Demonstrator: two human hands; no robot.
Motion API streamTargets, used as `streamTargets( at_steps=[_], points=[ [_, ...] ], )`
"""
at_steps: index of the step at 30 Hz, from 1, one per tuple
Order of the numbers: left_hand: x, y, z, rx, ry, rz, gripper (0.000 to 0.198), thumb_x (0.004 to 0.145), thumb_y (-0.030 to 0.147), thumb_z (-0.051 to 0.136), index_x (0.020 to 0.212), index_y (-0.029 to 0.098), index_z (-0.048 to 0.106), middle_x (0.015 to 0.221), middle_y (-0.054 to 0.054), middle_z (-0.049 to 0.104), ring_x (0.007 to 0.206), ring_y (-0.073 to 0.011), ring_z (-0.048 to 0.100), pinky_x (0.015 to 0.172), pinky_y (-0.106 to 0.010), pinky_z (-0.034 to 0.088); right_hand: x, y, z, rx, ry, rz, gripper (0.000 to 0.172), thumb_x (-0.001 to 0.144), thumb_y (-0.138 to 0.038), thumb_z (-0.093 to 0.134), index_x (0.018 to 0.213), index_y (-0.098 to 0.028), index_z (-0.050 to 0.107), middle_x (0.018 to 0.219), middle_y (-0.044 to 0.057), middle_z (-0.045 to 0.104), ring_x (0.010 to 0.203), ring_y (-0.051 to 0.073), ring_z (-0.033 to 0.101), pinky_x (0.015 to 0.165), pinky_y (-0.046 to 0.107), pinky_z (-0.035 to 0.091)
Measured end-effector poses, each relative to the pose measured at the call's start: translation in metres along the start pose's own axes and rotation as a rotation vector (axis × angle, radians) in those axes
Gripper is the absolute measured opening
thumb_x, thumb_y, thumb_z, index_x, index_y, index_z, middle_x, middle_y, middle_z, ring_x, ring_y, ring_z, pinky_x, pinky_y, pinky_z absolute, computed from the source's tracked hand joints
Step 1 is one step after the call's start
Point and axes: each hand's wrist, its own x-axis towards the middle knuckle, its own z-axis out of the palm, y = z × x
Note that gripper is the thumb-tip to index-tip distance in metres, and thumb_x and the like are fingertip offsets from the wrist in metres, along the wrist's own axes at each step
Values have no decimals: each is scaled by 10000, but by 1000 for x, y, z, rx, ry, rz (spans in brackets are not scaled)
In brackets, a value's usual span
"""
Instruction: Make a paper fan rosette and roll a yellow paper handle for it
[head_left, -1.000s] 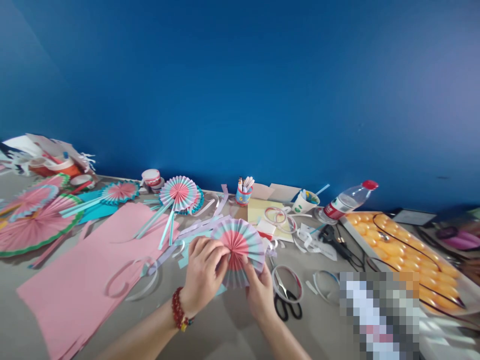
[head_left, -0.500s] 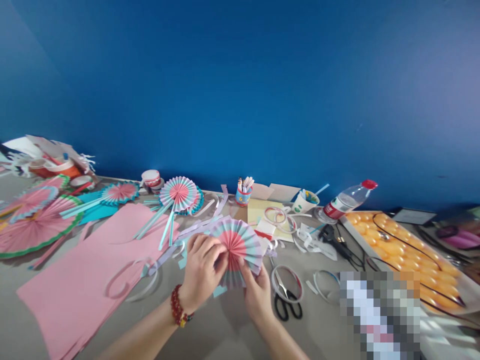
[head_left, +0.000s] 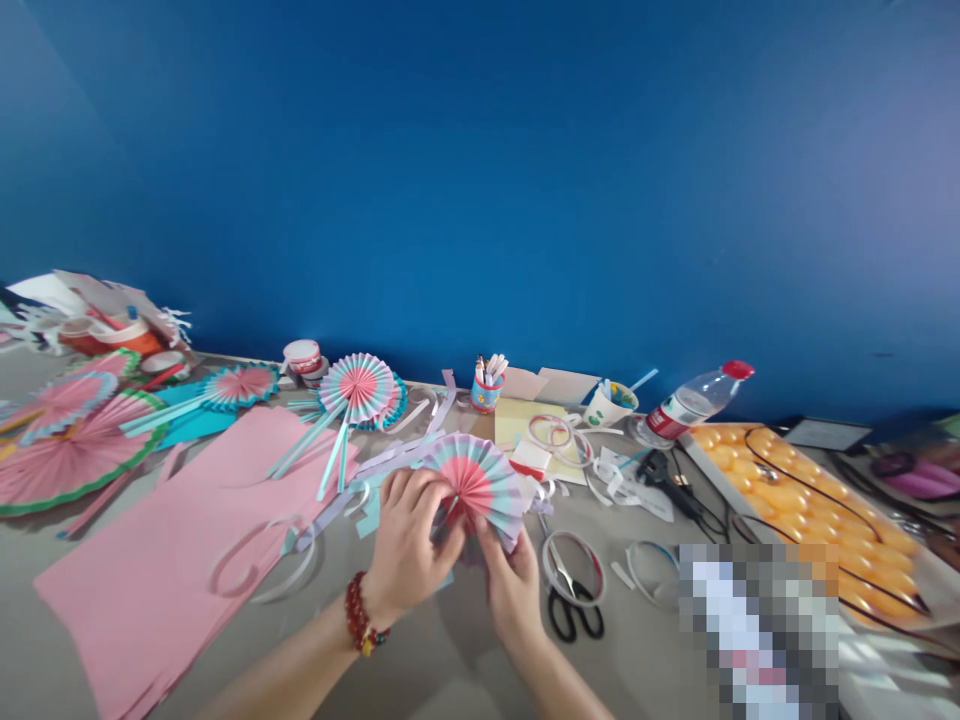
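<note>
Head view: gripping paper fan (head_left: 480, 483) with left hand (head_left: 409, 545) and right hand (head_left: 514, 588), close together; pinch hub firmly, spread pleats evenly.

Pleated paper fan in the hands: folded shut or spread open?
Spread open. The pleated paper fan radiates from its pink centre in an arc; the left hand and right hand pinch and hide its lower part.

Bright, even light fills the scene, with soft shadows beneath the forearms on the counter (head_left: 450, 660). Wide-angle distortion bends the counter's far edge. A pixelated block (head_left: 757, 630) covers the lower right. The edges look slightly soft.
</note>
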Motion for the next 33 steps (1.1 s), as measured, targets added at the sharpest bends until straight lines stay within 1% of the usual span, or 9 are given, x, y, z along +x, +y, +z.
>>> streamTargets(
  at_steps=[5,10,19,22,24,27,29,31,33],
  points=[
    [2,0,-2,-9,-20,3,183,823,202,548,1007,197,557,1039,-94,596,960,-286,528,885,-454,402,1,0,1,5,-2,-30,340,819,-445,722,1044,-192,684,1021,55,729,964,220,645,870,299,503],
    [0,-1,0,-14,-19,-24,174,814,170,565,985,200,555,1023,-85,599,971,-287,525,884,-449,397,-3,-1,4,-10,-38,-65,332,823,-448,713,1046,-204,686,1007,52,733,940,215,660,847,294,525],
    [2,-6,3,-66,36,-61,69,872,170,570,930,207,577,951,-54,635,937,-257,551,868,-421,400,-7,4,4,-31,-102,-162,266,877,-375,672,1082,-206,663,1006,55,714,901,183,657,819,256,528],
    [2,-8,2,-78,54,-62,64,863,159,582,902,209,584,932,-47,646,923,-253,560,857,-412,404,-8,4,6,-41,-132,-183,237,896,-347,651,1089,-209,654,975,48,709,860,168,653,790,239,530],
    [2,-9,2,-72,62,-53,85,866,157,583,925,215,602,945,-46,655,928,-251,565,860,-411,405,-10,5,7,-43,-151,-192,235,915,-331,626,1122,-220,636,975,43,703,855,160,649,775,229,532],
    [2,-10,2,-79,72,-41,104,874,152,582,946,219,615,957,-42,663,927,-244,567,860,-409,404,-12,8,5,-48,-170,-193,287,928,-321,606,1200,-231,598,1051,58,692,906,171,651,794,243,539],
    [2,-10,1,-92,83,-41,88,877,149,577,918,218,613,936,-38,664,912,-238,569,861,-408,403,-13,14,2,-69,-193,-184,349,918,-321,618,1250,-227,573,1106,79,683,962,197,653,820,276,544],
    [3,-10,-1,-107,93,-42,81,881,147,565,891,217,605,912,-35,663,892,-232,571,858,-408,403,-15,21,-4,-101,-236,-183,439,885,-329,659,1297,-223,550,1142,97,676,1033,235,646,859,322,544],
    [4,-11,-2,-124,103,-36,82,887,145,552,880,215,596,901,-34,662,877,-227,574,848,-405,405,-16,25,-9,-97,-276,-212,567,847,-372,697,1363,-230,509,1229,113,646,1136,279,612,918,378,527]
  ],
)
